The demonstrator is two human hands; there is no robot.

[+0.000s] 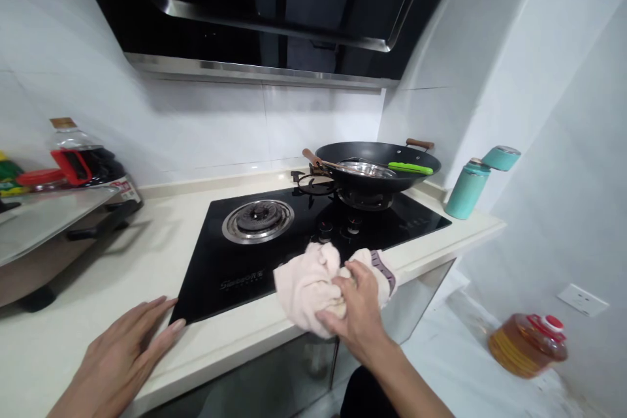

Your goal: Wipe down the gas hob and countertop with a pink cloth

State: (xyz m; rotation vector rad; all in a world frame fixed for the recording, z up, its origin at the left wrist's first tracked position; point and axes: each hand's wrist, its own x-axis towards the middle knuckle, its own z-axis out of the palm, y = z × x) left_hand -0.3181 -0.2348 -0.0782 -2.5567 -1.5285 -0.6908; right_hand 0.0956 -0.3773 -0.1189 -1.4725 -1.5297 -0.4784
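My right hand [360, 310] grips a bunched pale pink cloth [306, 290] at the front edge of the black gas stove [206, 274]. A purple patterned strip shows along one side of the cloth. Flat on the cream countertop [171, 215], my left hand [122, 349] lies with its fingers stretched out, the fingertips by the stove's front left corner. The left burner [258, 217] is bare. A black wok [333, 173] rests on the right burner, with a metal bowl or strainer [365, 170] and a green-handled utensil [410, 168] in it.
A teal flask [467, 191] stands right of the stove, its lid [502, 157] beside its top. On the left are a dark sauce bottle [91, 157] and a glass-lidded electric pan [63, 241]. An oil jug [529, 345] sits low at right. A range hood [274, 46] hangs above.
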